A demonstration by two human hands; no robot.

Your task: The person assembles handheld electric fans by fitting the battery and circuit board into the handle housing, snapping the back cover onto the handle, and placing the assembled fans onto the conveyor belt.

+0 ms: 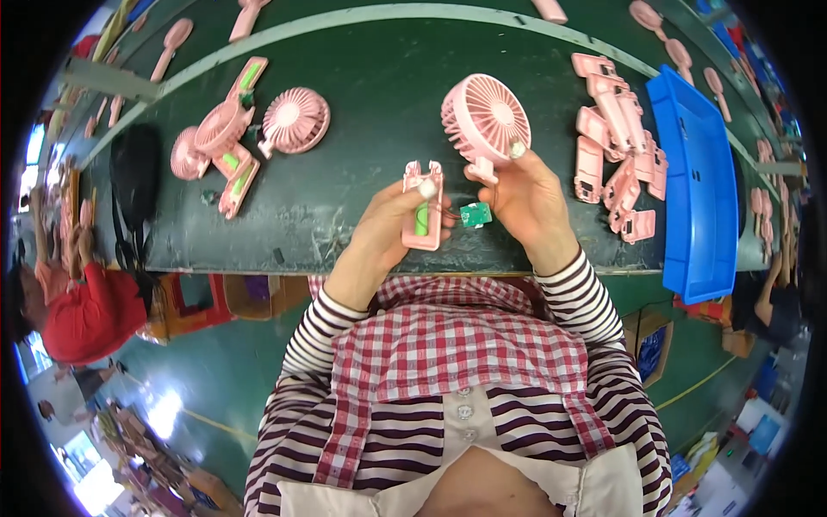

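My left hand (385, 226) is closed around a pink fan handle half (433, 231), whose open side faces up. Inside that shell lies a green battery (421, 219). White finger covers sit on my left thumb and on a finger of my right hand (527, 200). That right hand grips a round pink fan head (491, 116) by its short neck, tilted above the table. Between my hands hangs a small green circuit board (475, 214), with thin wires running toward the handle half. The fan head and the handle are apart.
Left on the dark green table (362, 95) lie a loose pink fan head (295, 116) and opened fan assemblies (220, 129) with green batteries. At right, several pink handle shells (607, 112) form a pile beside a blue tray (689, 189). Other people work at both sides.
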